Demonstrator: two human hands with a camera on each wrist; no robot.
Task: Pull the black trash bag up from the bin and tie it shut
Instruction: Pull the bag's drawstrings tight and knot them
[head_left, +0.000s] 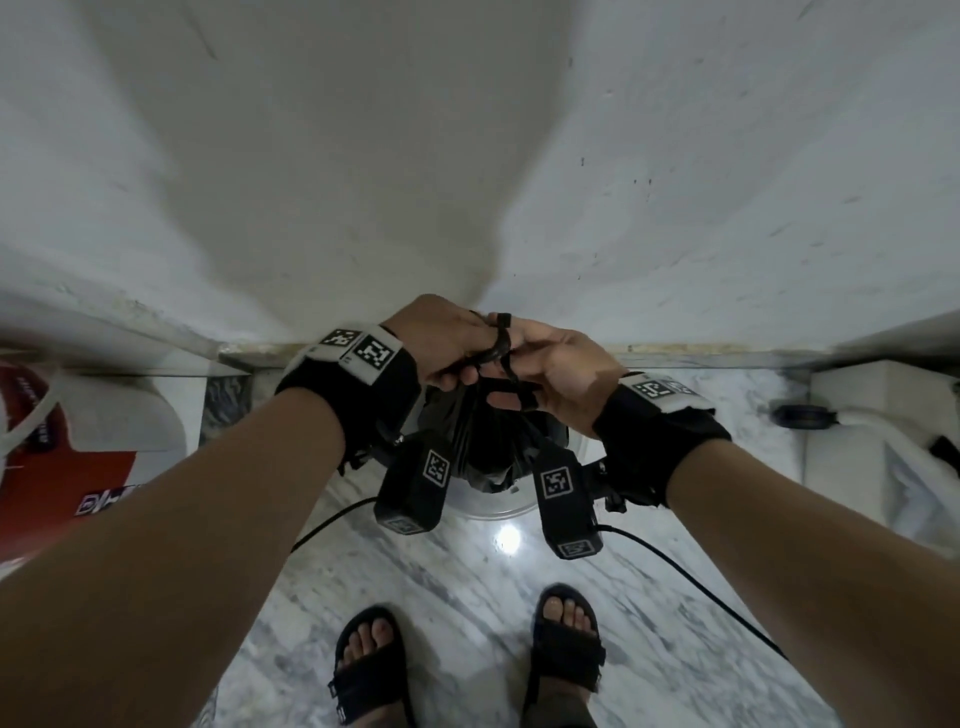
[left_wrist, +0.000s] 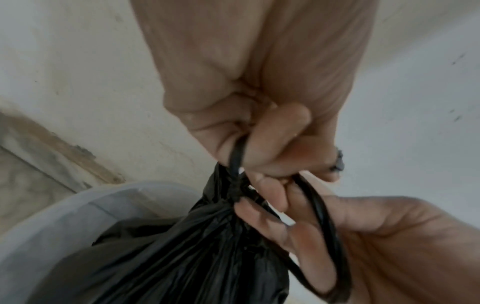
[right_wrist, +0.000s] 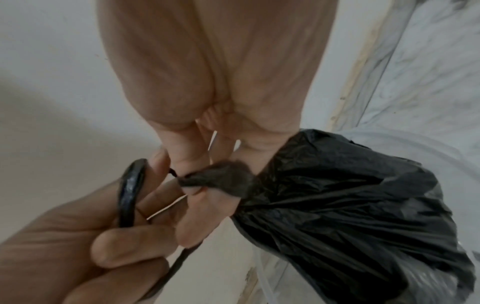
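Observation:
The black trash bag (head_left: 470, 441) stands gathered in a translucent bin (head_left: 501, 512), its neck twisted to a knot (left_wrist: 235, 190). Both hands meet just above it, near the wall corner. My left hand (head_left: 457, 358) curls its fingers round a thin twisted strand (left_wrist: 237, 156) rising from the knot. My right hand (head_left: 524, 358) pinches the bunched neck (right_wrist: 218, 179) between thumb and fingers. A black loop of the strand (right_wrist: 128, 189) wraps over a left finger and runs on past the right hand's fingers (left_wrist: 298, 232). The bag's body (right_wrist: 337, 205) hangs below into the bin (left_wrist: 64, 205).
White walls meet in a corner straight ahead. A red and white object (head_left: 62, 467) lies at the left, a white box (head_left: 872, 415) at the right. Black cables (head_left: 701, 587) trail over the marble floor. My sandalled feet (head_left: 369, 665) stand just behind the bin.

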